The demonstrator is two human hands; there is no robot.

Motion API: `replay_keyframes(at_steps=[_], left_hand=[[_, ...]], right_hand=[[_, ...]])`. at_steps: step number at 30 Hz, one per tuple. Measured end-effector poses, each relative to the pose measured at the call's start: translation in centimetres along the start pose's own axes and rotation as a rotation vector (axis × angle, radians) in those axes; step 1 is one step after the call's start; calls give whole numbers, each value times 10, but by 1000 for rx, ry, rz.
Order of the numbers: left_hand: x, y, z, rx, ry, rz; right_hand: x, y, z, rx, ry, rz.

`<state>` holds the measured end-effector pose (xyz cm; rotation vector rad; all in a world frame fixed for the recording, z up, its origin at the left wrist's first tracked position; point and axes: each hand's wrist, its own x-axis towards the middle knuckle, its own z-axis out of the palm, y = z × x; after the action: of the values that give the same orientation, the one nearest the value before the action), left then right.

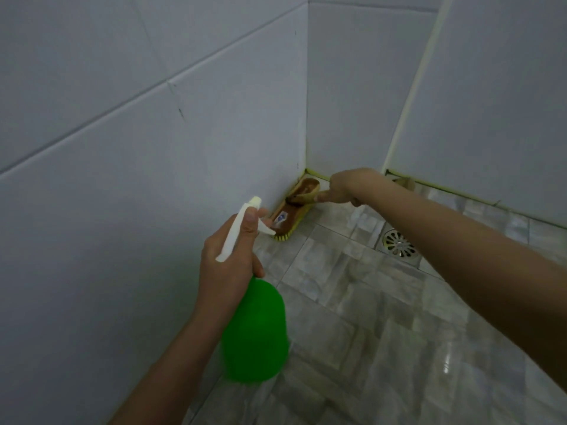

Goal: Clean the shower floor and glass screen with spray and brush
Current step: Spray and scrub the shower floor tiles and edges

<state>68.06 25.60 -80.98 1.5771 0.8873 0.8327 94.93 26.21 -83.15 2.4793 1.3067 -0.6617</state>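
Note:
My left hand [228,265] grips the neck of a green spray bottle [256,332] with a white trigger head [242,225], held above the floor near the left wall. A wooden scrub brush [291,210] with yellow bristles lies on the grey tiled shower floor [352,317], against the left wall near the far corner. My right hand [343,188] reaches to the corner and holds the brush's short handle, fingers curled round it.
White tiled walls [153,148] close in the left and back sides. A pale vertical strip [411,102] marks the edge of the right panel. A round metal floor drain [399,243] sits under my right forearm. Yellowed sealant [460,194] runs along the wall base.

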Motion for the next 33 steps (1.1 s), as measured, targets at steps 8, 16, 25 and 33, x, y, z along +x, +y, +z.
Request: replay_keyframes(at_steps=[8, 16, 25, 33], left_hand=[[-2, 2, -1, -19, -6, -5], [-5, -6, 8, 24, -30, -65], [2, -6, 8, 1, -40, -59], [1, -6, 7, -13, -53, -41]], right_hand=[[-5, 44, 11, 70, 27, 49], [14, 16, 28, 100, 115, 50], [-4, 22, 23, 169, 53, 91], [-32, 49, 4, 94, -75, 213]])
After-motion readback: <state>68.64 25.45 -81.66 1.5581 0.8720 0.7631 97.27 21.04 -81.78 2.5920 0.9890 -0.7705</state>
